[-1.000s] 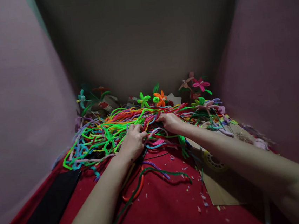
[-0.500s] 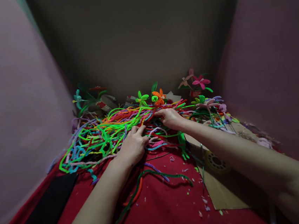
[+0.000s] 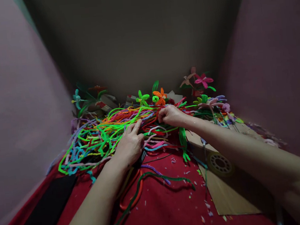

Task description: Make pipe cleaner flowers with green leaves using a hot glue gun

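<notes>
A tangled heap of coloured pipe cleaners [image 3: 99, 135] lies on a red cloth [image 3: 164, 203]. My left hand [image 3: 128, 144] rests on the heap's near edge with its fingers stretched flat over the strands, a dark object under its palm. My right hand [image 3: 170, 115] is curled further back, its fingers pinched on strands at the heap's middle. Finished pipe-cleaner flowers stand behind: a green one [image 3: 142, 99], an orange one [image 3: 159, 96] and a pink one [image 3: 203, 81].
A cardboard sheet [image 3: 232, 193] with a round tape roll [image 3: 220, 163] lies under my right forearm. A black strip [image 3: 45, 214] lies at the lower left. Loose orange and dark green strands [image 3: 138, 188] curl on the cloth. Pink walls close in on both sides.
My left hand has opened from a curled grip to flat fingers on the heap. My right hand has shifted slightly back and closed more tightly on strands.
</notes>
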The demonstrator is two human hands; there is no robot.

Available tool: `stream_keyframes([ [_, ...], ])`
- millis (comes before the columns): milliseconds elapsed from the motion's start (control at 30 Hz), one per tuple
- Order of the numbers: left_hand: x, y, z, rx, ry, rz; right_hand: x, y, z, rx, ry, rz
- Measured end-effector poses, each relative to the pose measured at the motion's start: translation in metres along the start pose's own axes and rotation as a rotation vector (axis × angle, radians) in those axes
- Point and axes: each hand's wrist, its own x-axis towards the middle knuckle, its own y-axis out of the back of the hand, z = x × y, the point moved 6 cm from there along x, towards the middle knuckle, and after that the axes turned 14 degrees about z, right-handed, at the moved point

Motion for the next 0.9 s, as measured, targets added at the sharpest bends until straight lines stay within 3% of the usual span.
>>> stream_keyframes([
  [367,0.005,0.003,-0.009,-0.019,0.002,0.043,0.0,0.008,-0.012,-0.057,0.035,-0.016],
  [467,0.004,0.004,-0.02,0.045,0.053,0.082,-0.007,0.002,-0.019,-0.029,0.088,-0.107],
  [567,0.002,0.004,-0.025,0.047,0.081,0.104,-0.021,-0.012,-0.03,-0.139,0.246,-0.221],
  [700,0.003,0.009,-0.023,-0.005,0.093,0.157,-0.024,-0.022,-0.032,-0.331,0.286,-0.169],
  [900,0.005,0.021,-0.033,-0.058,0.196,0.297,0.001,-0.014,-0.027,-0.318,0.198,-0.078],
])
